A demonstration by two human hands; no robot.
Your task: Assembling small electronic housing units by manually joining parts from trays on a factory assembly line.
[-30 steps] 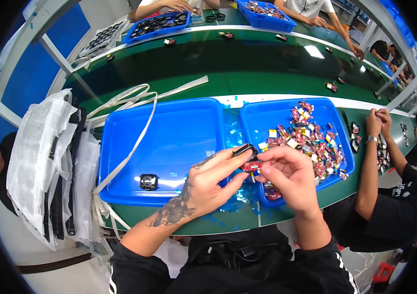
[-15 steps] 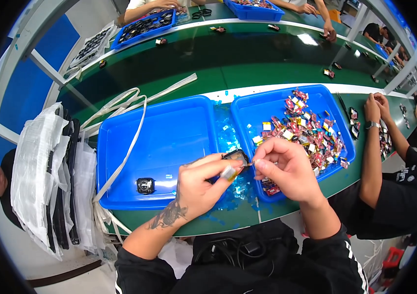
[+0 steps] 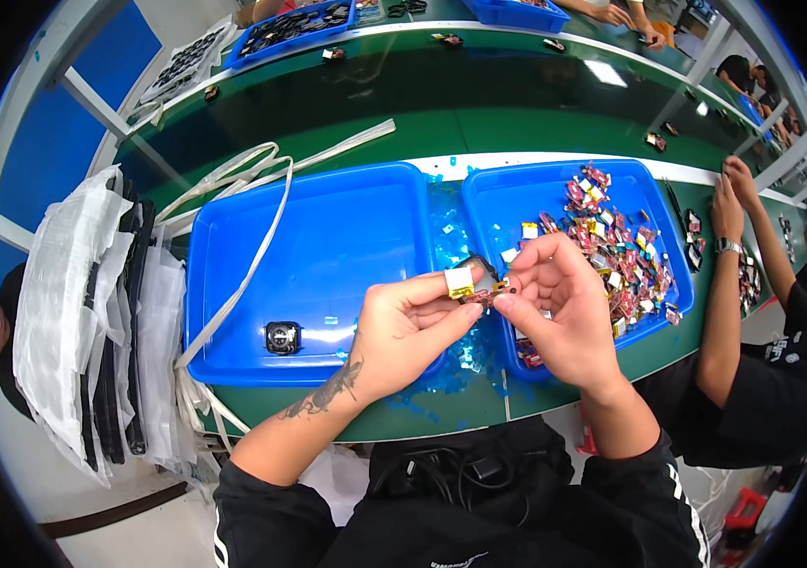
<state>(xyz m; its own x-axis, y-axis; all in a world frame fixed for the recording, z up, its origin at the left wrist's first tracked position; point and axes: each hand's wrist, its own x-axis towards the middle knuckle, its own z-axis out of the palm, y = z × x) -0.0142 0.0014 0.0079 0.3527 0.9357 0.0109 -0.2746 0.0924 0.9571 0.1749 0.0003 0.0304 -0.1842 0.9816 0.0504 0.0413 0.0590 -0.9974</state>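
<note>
Head view: left hand (image 3: 402, 333) and right hand (image 3: 560, 308) meeting at the picture's centre, over the gap between two blue trays. Left hand pinching a small dark part (image 3: 481, 281) between thumb and forefinger, a yellow band of tape showing on the forefinger. Right hand closing its fingertips on the same part from 3 o'clock, touching it at the reddish end. Part being held in the air, just above the near rim of the right tray (image 3: 673, 248).

Lying in that tray, at 2 o'clock from the hands, a heap of small red, yellow and dark pieces (image 3: 612, 251). Sitting at 9 o'clock from the hands, the left tray (image 3: 233, 246), carrying one black square part (image 3: 282, 337) near its front edge. Trailing across the left tray from 11 o'clock, white straps (image 3: 266, 204). Resting on the green surface (image 3: 479, 114), both trays. Hanging at the far 9 o'clock edge, a stack of white bags (image 3: 72, 303). Reaching in at 3 o'clock, another person's forearm (image 3: 721, 312) with a wristwatch, beside the right tray.
</note>
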